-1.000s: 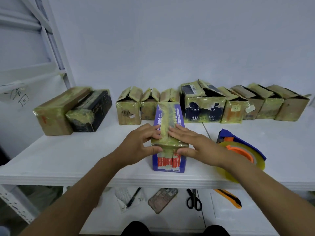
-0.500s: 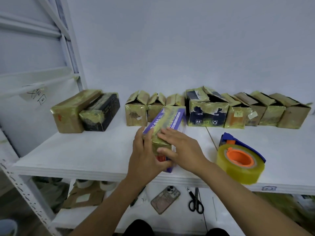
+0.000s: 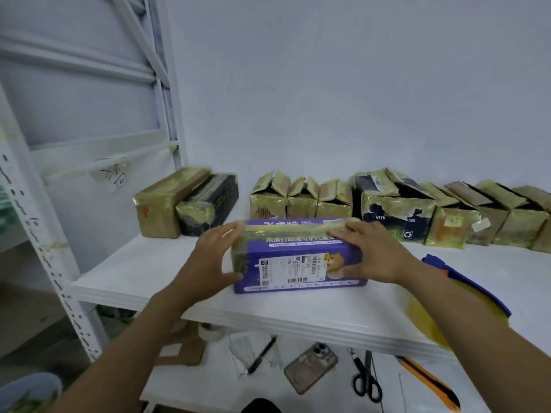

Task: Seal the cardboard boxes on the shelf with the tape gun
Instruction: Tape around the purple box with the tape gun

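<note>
Left hand [image 3: 214,260] is clamped on the left end of the purple box [image 3: 298,263], fingers over the top edge and thumb hooked onto the front face. Right hand [image 3: 375,254] mirrors it on the other end, fingers spread across the top and thumb pressed on the front beside the cartoon animal print. So I've got a two-handed hold. The box lies lengthwise across my view, with its long labelled face towards me. Yellowish tape runs along its top and wraps down over the left end. Its bottom edge is down at the white shelf [image 3: 298,314], near the front lip, though I can't tell whether its weight is on the board.

Off to my right, the tape gun [image 3: 456,274] lies on the same shelf. I can see its blue body, while its yellow roll is blurred and partly hidden behind my right forearm. Neither hand is touching it.

Along the back wall stands a row of open boxes [image 3: 301,201], flaps up, all glossy with old tape. A dark printed box [image 3: 396,216] sits in the middle of them. Further left, two closed boxes [image 3: 167,204] lie side by side, touching.

On the level below I can see a phone [image 3: 311,368], scissors [image 3: 366,380], a pen [image 3: 262,354] and an orange utility knife [image 3: 429,383].
</note>
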